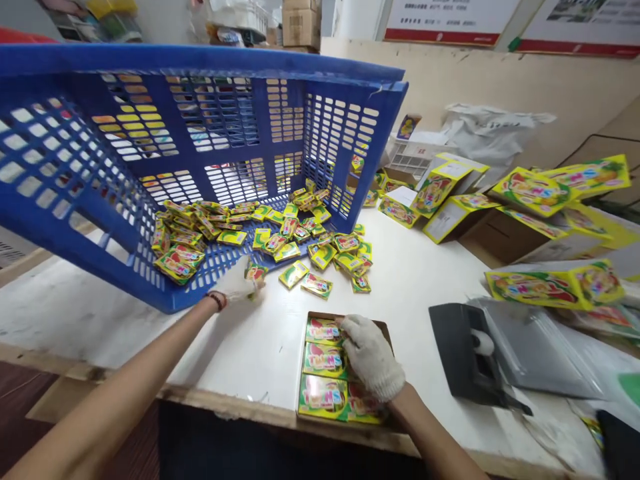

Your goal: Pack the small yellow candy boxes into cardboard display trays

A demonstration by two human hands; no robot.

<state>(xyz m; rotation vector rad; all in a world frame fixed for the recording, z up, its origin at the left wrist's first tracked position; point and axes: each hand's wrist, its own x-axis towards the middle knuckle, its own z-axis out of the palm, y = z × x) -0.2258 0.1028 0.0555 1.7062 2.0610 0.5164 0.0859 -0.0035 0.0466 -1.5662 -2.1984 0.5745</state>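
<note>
My left hand [234,285], in a pale glove with a dark bracelet at the wrist, has its fingers closed round a small yellow-green box [256,272] by the near edge of the tilted blue basket [227,150]. Loose small boxes of the same print [317,285] spill from the basket onto the white table [250,353]. My gloved right hand [371,355] reaches over an open carton [306,363] at the table's front edge. Rows of boxes marked TWINS [323,393] lie flat in it. Its fingers are bent together against the upper boxes, and whatever lies beneath them is hidden.
A black tape dispenser [457,353] stands right of the carton, beside clear plastic sheets [540,350]. Open yellow display cartons [530,193] are heaped at the back right. The basket's high walls enclose the left side. A white bag [493,133] rests near the wall.
</note>
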